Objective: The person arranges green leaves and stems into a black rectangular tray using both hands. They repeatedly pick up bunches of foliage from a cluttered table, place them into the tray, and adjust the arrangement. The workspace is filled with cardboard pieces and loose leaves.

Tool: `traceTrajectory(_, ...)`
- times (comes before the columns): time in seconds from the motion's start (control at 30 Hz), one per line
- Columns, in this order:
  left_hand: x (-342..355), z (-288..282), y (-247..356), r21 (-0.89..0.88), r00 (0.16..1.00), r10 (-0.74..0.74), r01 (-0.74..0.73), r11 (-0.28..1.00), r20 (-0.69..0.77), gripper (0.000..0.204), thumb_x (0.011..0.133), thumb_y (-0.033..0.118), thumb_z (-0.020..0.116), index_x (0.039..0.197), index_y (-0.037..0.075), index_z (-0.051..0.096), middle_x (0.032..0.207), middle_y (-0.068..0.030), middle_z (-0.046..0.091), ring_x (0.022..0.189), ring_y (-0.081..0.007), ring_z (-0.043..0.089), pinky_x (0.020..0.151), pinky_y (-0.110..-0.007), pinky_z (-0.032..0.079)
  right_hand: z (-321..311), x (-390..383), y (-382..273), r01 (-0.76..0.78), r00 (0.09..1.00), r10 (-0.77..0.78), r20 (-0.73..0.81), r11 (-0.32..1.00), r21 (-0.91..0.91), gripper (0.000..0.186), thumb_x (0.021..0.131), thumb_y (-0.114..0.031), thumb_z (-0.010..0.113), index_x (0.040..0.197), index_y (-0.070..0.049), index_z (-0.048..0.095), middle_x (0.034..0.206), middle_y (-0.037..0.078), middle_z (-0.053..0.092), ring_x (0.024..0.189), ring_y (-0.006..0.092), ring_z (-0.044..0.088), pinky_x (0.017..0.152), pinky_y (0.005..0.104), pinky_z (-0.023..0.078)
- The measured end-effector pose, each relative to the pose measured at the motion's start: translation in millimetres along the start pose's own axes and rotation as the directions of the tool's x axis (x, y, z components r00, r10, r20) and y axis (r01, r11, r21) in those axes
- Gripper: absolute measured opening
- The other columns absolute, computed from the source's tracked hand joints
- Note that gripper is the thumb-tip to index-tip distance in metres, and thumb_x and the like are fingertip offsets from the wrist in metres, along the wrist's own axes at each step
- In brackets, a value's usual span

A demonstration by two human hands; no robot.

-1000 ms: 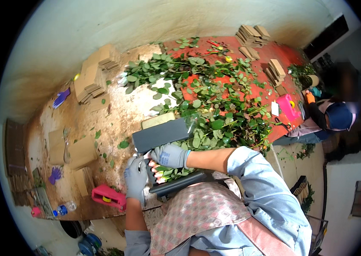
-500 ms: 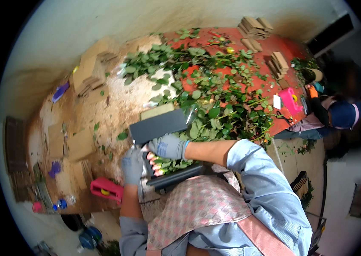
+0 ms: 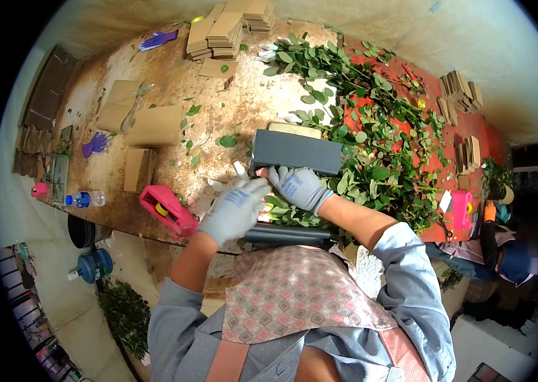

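Note:
A grey glove covers my left hand [image 3: 234, 210], its fingers stretched toward the other hand and slightly apart; I see nothing held in it. My right hand [image 3: 297, 188], gloved alike, is closed with its fingertips at a pink rose [image 3: 262, 172]. Below both hands, leafy rose stems [image 3: 297, 215] lie between a dark grey padded block [image 3: 297, 151] on the far side and a black bar [image 3: 289, 235] on the near side. The gloves hide part of the roses.
Cut leafy stems [image 3: 377, 153] spread over the table's right side. Folded cardboard pieces [image 3: 224, 32] are stacked at the back. A pink tape dispenser [image 3: 167, 210] and a water bottle [image 3: 87, 199] stand left. Another person [image 3: 504, 245] works at the far right.
My view has turned, shifting the table across the picture. My left hand has come off the left end of the dark block and now reaches over the roses. The right hand remains by the block's near side.

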State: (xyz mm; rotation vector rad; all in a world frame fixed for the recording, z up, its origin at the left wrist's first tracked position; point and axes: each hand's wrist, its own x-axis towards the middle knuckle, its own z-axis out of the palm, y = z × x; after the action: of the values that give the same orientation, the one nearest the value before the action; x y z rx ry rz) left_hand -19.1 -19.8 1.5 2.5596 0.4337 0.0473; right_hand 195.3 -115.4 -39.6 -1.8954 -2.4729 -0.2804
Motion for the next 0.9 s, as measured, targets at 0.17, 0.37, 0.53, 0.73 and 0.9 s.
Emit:
traceTrajectory(0.17, 5, 16, 15, 0.028, 0.992, -0.042, 0.039, 0.999, 0.120, 0.044, 0.091, 0.016, 0.062, 0.134, 0.007, 0.061, 0.141, -0.0107, 0.058, 0.117, -0.0377, 0.058, 0.102, -0.049, 0.047, -1, -3, -4, -0.052, 0.998, 0.052, 0.039, 0.999, -0.002, 0.034, 0.092, -0.021, 0.058, 0.122, -0.004, 0.059, 0.086, 0.010, 0.063, 0.064, 0.0232, 0.067, 0.049, 0.0383, 0.053)
traceTrajectory(0.37, 4, 21, 13, 0.142, 0.994, -0.001, -0.014, 0.990, 0.105, 0.039, 0.093, 0.018, 0.059, 0.130, 0.007, 0.065, 0.139, -0.0100, 0.061, 0.113, -0.0361, 0.060, 0.101, -0.049, 0.047, -7, -5, -9, -0.135, 0.989, 0.133, 0.058, 0.990, 0.037, 0.032, 0.093, -0.020, 0.058, 0.122, -0.006, 0.059, 0.093, 0.012, 0.064, 0.066, 0.0248, 0.068, 0.056, 0.0371, 0.055)
traceTrajectory(0.53, 4, 10, 16, -0.066, 0.994, -0.048, 0.055, 0.996, 0.096, 0.043, 0.094, 0.016, 0.059, 0.136, 0.005, 0.062, 0.146, -0.0127, 0.057, 0.124, -0.0387, 0.056, 0.109, -0.048, 0.044, -14, -12, -12, -0.186, 0.982, 0.189, 0.004, 0.965, 0.183, 0.040, 0.092, -0.018, 0.057, 0.130, -0.005, 0.057, 0.100, 0.012, 0.063, 0.081, 0.0260, 0.068, 0.063, 0.0394, 0.055)
traceTrajectory(0.73, -12, -4, 20, -0.217, 0.972, -0.087, 0.039, 0.975, -0.216, 0.040, 0.093, 0.004, 0.060, 0.133, -0.002, 0.063, 0.143, -0.0207, 0.058, 0.130, -0.0407, 0.056, 0.110, -0.044, 0.045, -61, -41, -19, -0.224, 0.960, 0.259, -0.105, 0.937, 0.267, 0.034, 0.090, -0.019, 0.058, 0.122, -0.005, 0.060, 0.107, 0.011, 0.061, 0.095, 0.0266, 0.063, 0.080, 0.0377, 0.050)
traceTrajectory(0.9, -48, -1, 16, -0.251, 0.964, -0.150, 0.093, 0.964, -0.220, 0.041, 0.096, 0.010, 0.060, 0.134, -0.004, 0.061, 0.137, -0.0230, 0.060, 0.132, -0.0398, 0.054, 0.114, -0.046, 0.040, -78, -97, 8, -0.541, 0.754, 0.626, -0.200, 0.765, 0.350, 0.037, 0.081, -0.017, 0.071, 0.115, -0.007, 0.061, 0.111, 0.014, 0.061, 0.106, 0.0323, 0.060, 0.090, 0.0430, 0.049)
